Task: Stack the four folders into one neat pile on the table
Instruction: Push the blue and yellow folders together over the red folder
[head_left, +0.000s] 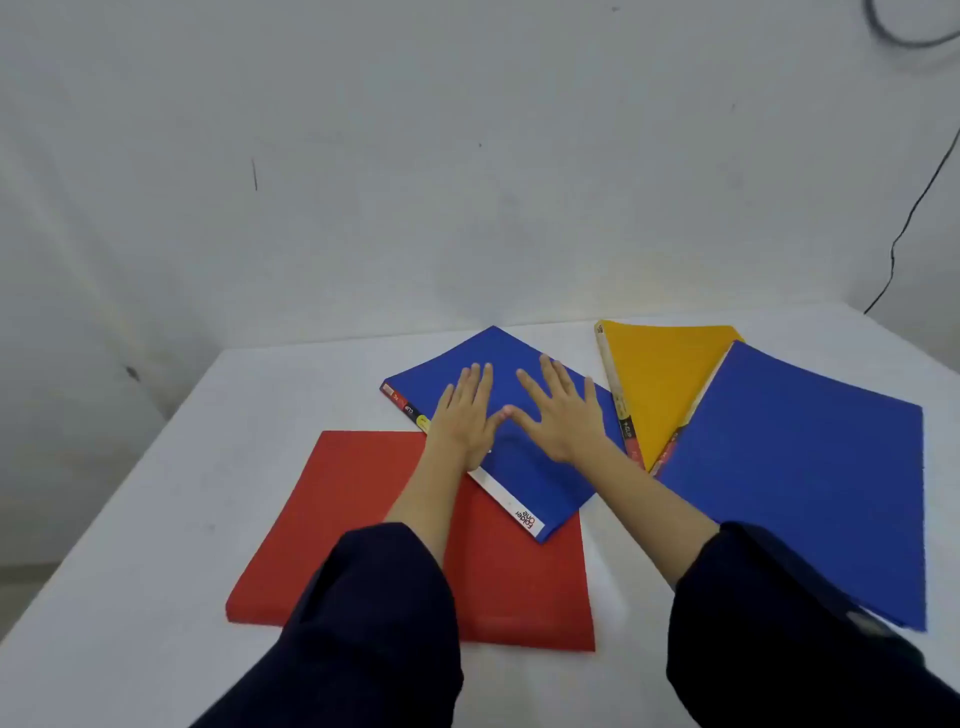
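Note:
A red folder (363, 519) lies flat near the table's front. A blue folder (540, 478) rests at an angle over the red one's far right corner. My left hand (462, 415) and my right hand (563, 410) both lie flat on this blue folder, fingers spread, thumbs almost touching. To the right, a yellow folder (660, 384) lies tilted, and a second blue folder (810, 478) overlaps its right edge. My dark sleeves hide part of the red folder's front.
The white table (156, 519) stands against a white wall (415, 156). Its left edge runs diagonally at the left, with the floor below. A thin black cable (904, 228) hangs down the wall at the far right.

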